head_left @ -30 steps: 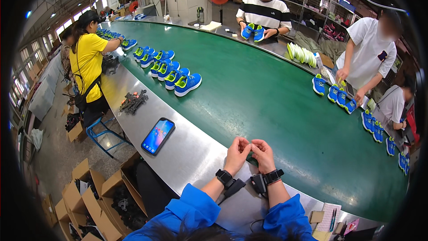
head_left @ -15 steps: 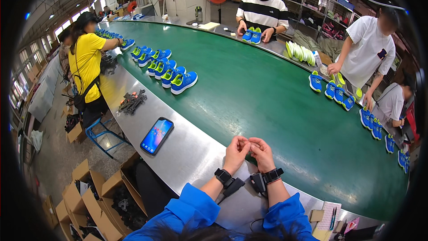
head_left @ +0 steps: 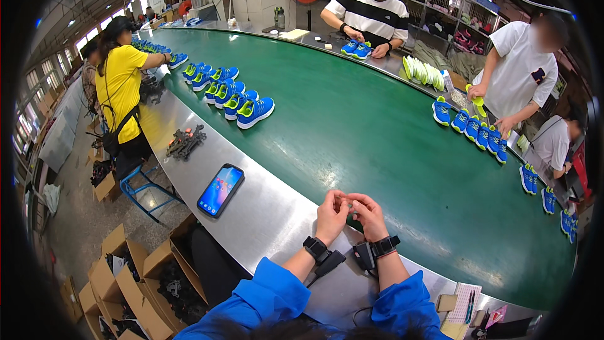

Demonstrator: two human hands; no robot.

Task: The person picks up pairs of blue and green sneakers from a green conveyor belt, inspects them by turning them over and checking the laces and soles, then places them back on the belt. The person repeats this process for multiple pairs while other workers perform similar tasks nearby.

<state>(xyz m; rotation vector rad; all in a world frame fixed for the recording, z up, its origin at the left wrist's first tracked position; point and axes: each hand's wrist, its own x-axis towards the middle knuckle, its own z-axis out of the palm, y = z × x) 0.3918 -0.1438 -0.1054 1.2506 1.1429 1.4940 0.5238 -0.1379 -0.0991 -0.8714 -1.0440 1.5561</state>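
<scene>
My left hand and my right hand are held together over the near edge of the green conveyor belt. Their fingers are curled in, and the fingertips meet. Whether anything small sits between the fingertips is hidden. Each wrist wears a black strapped device. A phone with its screen lit lies on the metal ledge to the left of my hands. Blue shoes with lime-green linings stand in a cluster on the belt, farther off to the left.
More blue shoes line the belt's far right side, beside a person in a white shirt. Across the belt, someone in a striped shirt handles a shoe pair. Dark small parts lie on the left ledge; cardboard boxes stand below.
The shoes on the left have shifted slightly away and leftward. At right, the white-shirted person's shoes now stand closer together. The striped-shirted person's hand has moved over the shoes. My hands barely moved.
</scene>
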